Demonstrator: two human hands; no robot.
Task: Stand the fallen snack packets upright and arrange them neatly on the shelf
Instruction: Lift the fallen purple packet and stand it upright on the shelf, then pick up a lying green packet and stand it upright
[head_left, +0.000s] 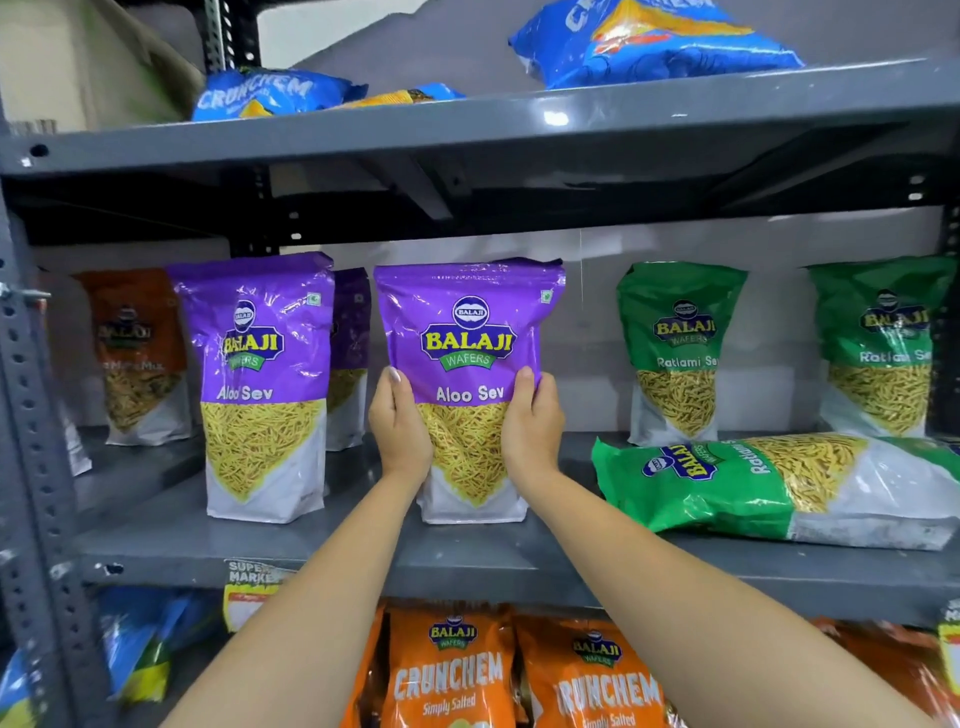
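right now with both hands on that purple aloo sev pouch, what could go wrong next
1. The left hand and right hand squeeze the upright purple Aloo Sev pouch only at its sides; letting go may tip it.
2. The fallen green Ratlami Sev pouch lies close on the grey metal shelf, so a swinging right forearm could nudge it.

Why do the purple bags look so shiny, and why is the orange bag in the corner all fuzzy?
In the head view, overhead light bounces off the glossy purple Aloo Sev packet held by the left hand and right hand, making white glare streaks; the orange packet sits at the back in shadow near the wide lens's edge, so it looks dim and blurry; the shelf edge bends from lens distortion.
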